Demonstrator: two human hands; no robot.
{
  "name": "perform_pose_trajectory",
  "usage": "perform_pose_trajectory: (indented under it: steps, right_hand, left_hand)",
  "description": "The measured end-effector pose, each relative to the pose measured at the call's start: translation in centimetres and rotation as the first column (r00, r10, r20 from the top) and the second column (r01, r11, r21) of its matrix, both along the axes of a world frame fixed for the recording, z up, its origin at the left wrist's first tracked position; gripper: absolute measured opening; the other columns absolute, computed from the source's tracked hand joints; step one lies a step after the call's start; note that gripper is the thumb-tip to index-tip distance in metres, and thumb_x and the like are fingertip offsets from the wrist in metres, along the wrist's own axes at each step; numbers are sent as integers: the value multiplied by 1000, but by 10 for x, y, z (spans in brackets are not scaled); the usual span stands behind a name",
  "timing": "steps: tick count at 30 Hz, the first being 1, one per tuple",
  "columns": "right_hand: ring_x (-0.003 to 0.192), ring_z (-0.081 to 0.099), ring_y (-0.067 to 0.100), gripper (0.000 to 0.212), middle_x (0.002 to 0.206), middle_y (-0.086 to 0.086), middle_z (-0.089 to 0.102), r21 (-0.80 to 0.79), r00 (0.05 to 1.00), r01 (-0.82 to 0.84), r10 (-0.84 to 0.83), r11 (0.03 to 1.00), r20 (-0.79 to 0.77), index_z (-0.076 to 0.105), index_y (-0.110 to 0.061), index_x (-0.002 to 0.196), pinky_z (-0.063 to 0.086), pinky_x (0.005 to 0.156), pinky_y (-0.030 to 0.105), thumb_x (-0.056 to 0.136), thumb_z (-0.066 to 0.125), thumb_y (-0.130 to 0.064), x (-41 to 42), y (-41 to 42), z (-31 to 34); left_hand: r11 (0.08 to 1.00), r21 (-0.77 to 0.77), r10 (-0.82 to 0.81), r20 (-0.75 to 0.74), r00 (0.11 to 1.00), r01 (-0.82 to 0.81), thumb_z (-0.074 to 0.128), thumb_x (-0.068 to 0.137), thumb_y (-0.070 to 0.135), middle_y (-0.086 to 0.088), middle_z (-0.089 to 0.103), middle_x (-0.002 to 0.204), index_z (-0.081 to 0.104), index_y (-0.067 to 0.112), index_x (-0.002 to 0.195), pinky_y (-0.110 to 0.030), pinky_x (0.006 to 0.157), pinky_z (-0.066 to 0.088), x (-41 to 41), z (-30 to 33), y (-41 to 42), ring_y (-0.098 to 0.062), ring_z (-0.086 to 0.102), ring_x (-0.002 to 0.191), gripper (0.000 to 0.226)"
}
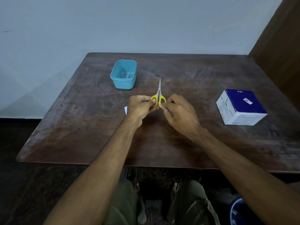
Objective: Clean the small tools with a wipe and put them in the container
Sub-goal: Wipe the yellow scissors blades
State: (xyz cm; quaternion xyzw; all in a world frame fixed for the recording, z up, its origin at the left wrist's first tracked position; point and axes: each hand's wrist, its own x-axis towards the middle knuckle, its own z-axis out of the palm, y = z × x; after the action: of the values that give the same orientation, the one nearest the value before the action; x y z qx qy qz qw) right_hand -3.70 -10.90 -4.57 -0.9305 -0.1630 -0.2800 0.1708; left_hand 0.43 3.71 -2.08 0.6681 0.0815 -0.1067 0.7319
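The container (123, 74) stands on the desk (162, 143) toward its far left corner, with small tools (125, 75) lying in it. The box (240, 106) sits near the right edge. Between them, nearer the middle, the scissors (158, 95) point toward the far edge.

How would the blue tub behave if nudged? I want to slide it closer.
The blue tub looks like thin plastic holding only a few small tools, so probably light. Its broad flat base suggests sliding on the wooden table, not tipping.
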Motion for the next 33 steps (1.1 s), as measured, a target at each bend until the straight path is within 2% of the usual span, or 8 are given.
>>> perform_pose_trajectory:
  steps: [2, 5, 7, 9, 11, 14, 26, 33]
  right_hand:
    - [76, 56, 24, 15, 86, 4, 57, 45, 1000, 21, -20, 999, -16, 73, -10, 92, 48, 59, 34, 88, 60, -17, 4, -1, 1]
    - [78, 58, 15, 14, 89, -2, 58, 342, 995, 86, -62, 936, -83, 75, -14, 96, 50, 67, 30, 89, 62, -18, 11, -2, 4]
    - [80, 63, 10, 14, 90, -7, 62, 559, 989, 130, -64, 819, -137, 76, -22, 92, 52, 72, 24, 88, 65, -15, 11, 0, 7]
    - [81, 68, 10, 20, 88, -11, 69, 707, 969, 171, 12, 686, -246, 75, -29, 89, 57, 70, 29, 89, 64, -12, 11, 3, 7]
    - [76, 71, 14, 17, 86, -2, 74, 791, 936, 218, 106, 572, -335, 75, -19, 93, 58, 63, 32, 91, 62, -9, 12, 6, 5]
    - [73, 73, 15, 15, 84, 5, 74, 823, 932, 243, 113, 514, -345, 75, -8, 98, 58, 63, 28, 91, 62, -7, 11, 11, 1]
    - [74, 73, 16, 11, 83, 8, 74, 872, 936, 260, 115, 414, -334, 73, -8, 98, 58, 61, 26, 91, 64, -12, 12, 20, 1]
    - [74, 66, 6, 9, 82, -3, 71, 872, 941, 285, 58, 397, -334, 74, -17, 94, 58, 60, 27, 90, 66, -15, 21, 25, 6]
  left_hand:
    - [1000, -18, -5, -12, 1000, 5, 61, 90, -2, -13, 68, 78, 65, -8, 96, -18, 58, 57, -1, -1, -1, -18, 67, 65, 9]
    - [999, -45, -26, -26, 999, 24, 62, 90, -1, -14, 69, 81, 65, -8, 97, -18, 58, 56, -2, -2, -1, -18, 69, 65, 10]
    - [998, -58, -35, -34, 999, 33, 62, 90, 0, -14, 70, 82, 66, -4, 91, -19, 60, 56, -2, -2, 0, -19, 70, 67, 5]
    - [997, -69, -34, -37, 999, 31, 62, 90, 0, -13, 70, 82, 65, 0, 88, -20, 61, 57, -2, -1, 2, -17, 70, 66, 4]
    - [996, -83, -28, -34, 999, 26, 62, 90, -1, -12, 70, 83, 65, 1, 86, -20, 62, 57, -2, -3, 2, -15, 70, 66, 5]
    - [996, -89, -21, -32, 999, 18, 63, 90, -1, -14, 70, 87, 66, -3, 94, -22, 65, 59, -5, -6, 3, -18, 70, 72, 6]
    - [996, -90, -7, -42, 999, 3, 64, 89, 2, -16, 71, 94, 67, -5, 102, -25, 72, 60, -7, -4, 7, -21, 70, 78, 15]
    - [991, -90, 101, -4, 995, -101, 63, 90, 3, -15, 71, 89, 66, 1, 91, -23, 71, 60, 4, 0, 21, -19, 70, 73, 4]
